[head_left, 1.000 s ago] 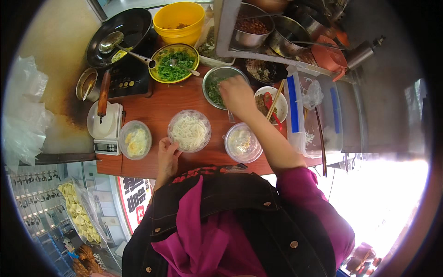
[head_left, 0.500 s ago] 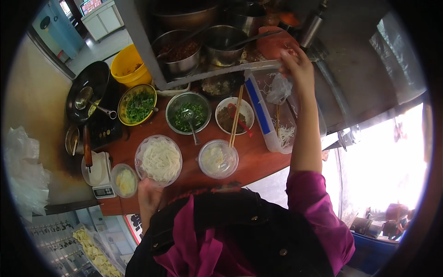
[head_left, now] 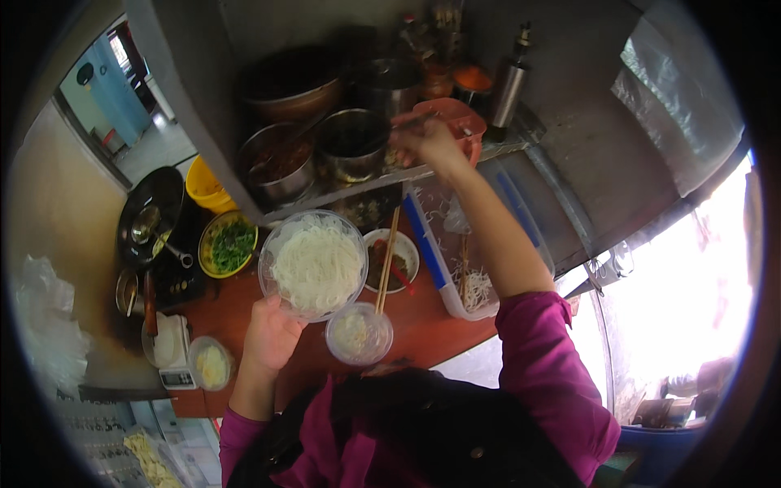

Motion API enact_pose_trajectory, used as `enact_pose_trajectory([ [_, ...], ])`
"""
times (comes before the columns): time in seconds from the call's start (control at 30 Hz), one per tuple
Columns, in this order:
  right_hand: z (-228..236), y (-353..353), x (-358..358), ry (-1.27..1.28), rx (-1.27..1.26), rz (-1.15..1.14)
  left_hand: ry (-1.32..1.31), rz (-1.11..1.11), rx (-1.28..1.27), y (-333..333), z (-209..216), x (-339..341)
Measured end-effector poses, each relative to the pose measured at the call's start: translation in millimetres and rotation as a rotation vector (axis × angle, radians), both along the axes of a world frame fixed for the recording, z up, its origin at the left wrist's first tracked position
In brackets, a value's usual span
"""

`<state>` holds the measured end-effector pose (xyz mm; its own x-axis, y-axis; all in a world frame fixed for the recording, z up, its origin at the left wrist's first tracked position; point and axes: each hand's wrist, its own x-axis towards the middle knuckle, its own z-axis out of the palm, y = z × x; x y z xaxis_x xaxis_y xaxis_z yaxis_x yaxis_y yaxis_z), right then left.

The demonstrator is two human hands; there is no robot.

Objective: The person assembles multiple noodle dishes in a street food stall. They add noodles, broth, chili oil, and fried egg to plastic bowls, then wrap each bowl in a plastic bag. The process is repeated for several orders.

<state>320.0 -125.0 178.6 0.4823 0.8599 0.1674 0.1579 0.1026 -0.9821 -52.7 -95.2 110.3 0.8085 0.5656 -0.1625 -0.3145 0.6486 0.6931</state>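
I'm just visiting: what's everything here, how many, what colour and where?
Noodle bowl: 1, clear, centre
Small tubs: 2, clear, table's near edge
White bowl: 1, white, centre-right
Chopsticks: 1 pair, tan, across white bowl
Spoon: 1, red, in white bowl
Storage box: 1, clear and blue, right
Greens bowl: 1, yellow, left
Bucket: 1, yellow, beyond greens bowl
Wok: 1, black, far left
Ladle: 1, silver, in wok
Scale: 1, white, lower left
Shelf: 1, grey, top
Pots: at least 4, steel or brown, on shelf
Container: 1, coral, shelf's right
Bottle: 1, silver, right of container
Table: 1, red-brown, under bowls
Left hand: 1, bare, holding noodle bowl
Right hand: 1, blurred, at container
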Motion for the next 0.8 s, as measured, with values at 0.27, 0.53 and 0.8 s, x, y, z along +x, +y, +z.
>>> enact_pose_trajectory([
  [0.27, 21, -78, 46, -0.904, -0.227, -0.433, -0.081, -0.103, -0.060, -5, 13, 57],
  [0.53, 8, -60, 125, -1.103, -0.260, -0.393, -0.003, -0.198, -0.139, -12, 26, 133],
  [0.8, 53, -52, 124, -1.142, 0.122, -0.285, 0.082, -0.220, -0.152, -20, 27, 182],
])
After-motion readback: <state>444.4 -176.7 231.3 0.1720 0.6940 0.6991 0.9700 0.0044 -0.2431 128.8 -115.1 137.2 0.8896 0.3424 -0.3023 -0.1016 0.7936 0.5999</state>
